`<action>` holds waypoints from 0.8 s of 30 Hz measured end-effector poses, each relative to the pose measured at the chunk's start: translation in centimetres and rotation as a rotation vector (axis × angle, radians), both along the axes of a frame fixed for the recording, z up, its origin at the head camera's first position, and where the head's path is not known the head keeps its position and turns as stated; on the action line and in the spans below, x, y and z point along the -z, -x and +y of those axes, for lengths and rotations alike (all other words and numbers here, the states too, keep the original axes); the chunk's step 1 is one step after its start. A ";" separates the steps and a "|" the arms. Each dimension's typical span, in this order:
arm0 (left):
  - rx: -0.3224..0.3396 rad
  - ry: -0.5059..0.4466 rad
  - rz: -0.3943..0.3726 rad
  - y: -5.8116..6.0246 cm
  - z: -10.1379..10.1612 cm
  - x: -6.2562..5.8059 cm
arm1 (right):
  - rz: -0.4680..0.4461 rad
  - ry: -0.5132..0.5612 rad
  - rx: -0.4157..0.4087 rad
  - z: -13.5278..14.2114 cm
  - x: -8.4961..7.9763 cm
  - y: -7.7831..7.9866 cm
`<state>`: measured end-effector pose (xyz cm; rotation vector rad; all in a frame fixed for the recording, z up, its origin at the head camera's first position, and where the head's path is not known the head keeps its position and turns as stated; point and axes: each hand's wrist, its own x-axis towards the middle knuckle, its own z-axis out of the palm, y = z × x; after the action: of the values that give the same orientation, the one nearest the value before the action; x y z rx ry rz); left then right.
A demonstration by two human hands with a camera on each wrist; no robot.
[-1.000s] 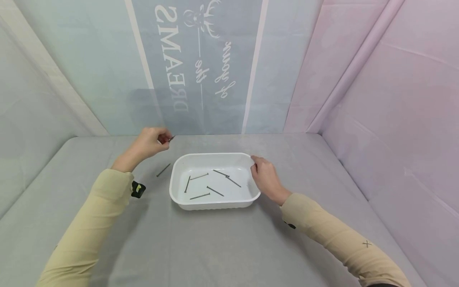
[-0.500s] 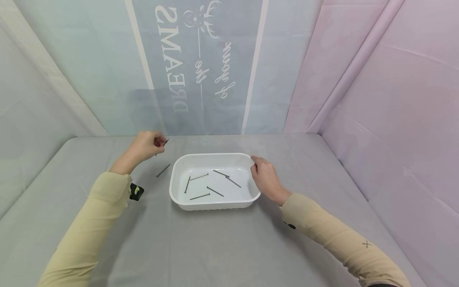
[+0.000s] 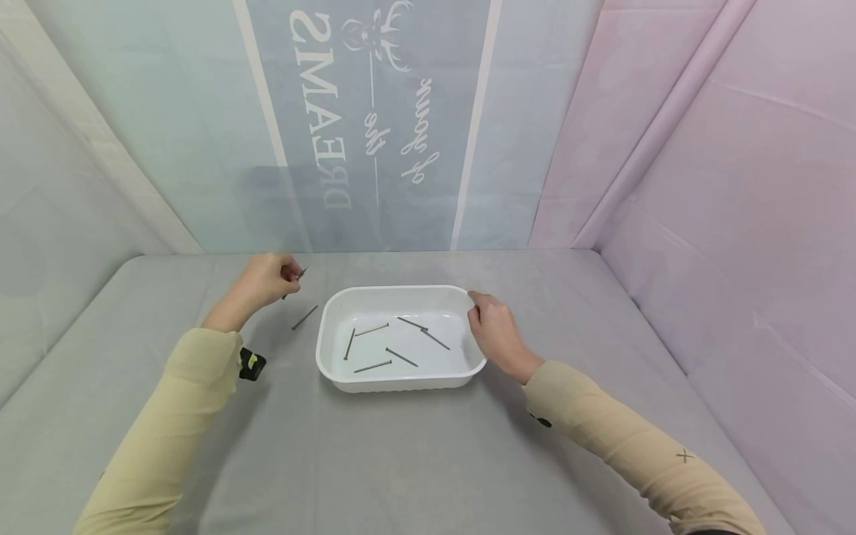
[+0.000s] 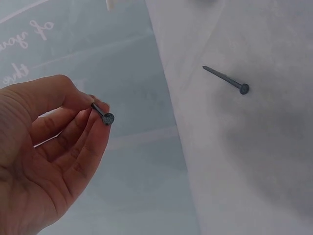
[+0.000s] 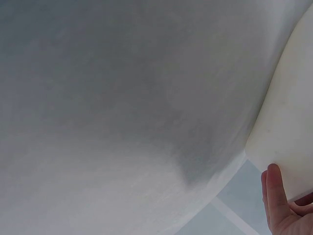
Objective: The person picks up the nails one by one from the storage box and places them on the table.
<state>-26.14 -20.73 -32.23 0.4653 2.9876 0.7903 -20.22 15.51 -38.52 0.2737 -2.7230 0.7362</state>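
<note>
My left hand (image 3: 262,281) is raised over the table at the back left, left of a white plastic tray (image 3: 401,384). Thumb and fingers pinch a dark steel nail (image 4: 108,119), its flat round head poking out toward the camera in the left wrist view. Below this hand a second nail (image 3: 305,318) lies loose on the cloth. My right hand (image 3: 498,334) grips the tray's right end at the rim, and in the right wrist view its fingers (image 5: 277,193) lie against the outer wall. Inside the tray, several nails (image 3: 401,357) are scattered over the bottom.
Grey cloth (image 3: 401,461) covers the table. A printed fabric wall (image 3: 374,186) rises along the back edge, with a pinkish fabric wall (image 3: 749,186) on the right and a pale one (image 3: 60,223) on the left.
My left hand has drifted left and slightly toward me with the pinched nail, whose angle has shifted in its fingers. The right hand and tray have stayed put.
</note>
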 end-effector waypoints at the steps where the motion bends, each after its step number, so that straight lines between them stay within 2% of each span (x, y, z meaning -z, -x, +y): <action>1: -0.003 -0.002 0.001 0.0 -0.1 0.1 | 0.000 0.000 0.000 0.0 0.0 0.0; 5: -0.007 -0.004 -0.002 0.0 -0.3 0.4 | 0.002 -0.002 0.001 0.0 0.1 0.0; 15: -0.013 0.016 -0.070 0.0 -0.8 1.1 | 0.003 -0.011 0.006 0.0 0.1 0.0; 24: -0.019 0.011 -0.089 0.0 -1.4 1.6 | 0.010 -0.011 -0.001 0.0 0.1 -0.1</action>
<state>-26.10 -22.10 -33.86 0.3917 2.9174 0.7741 -20.15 15.55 -38.64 0.2809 -2.7188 0.7185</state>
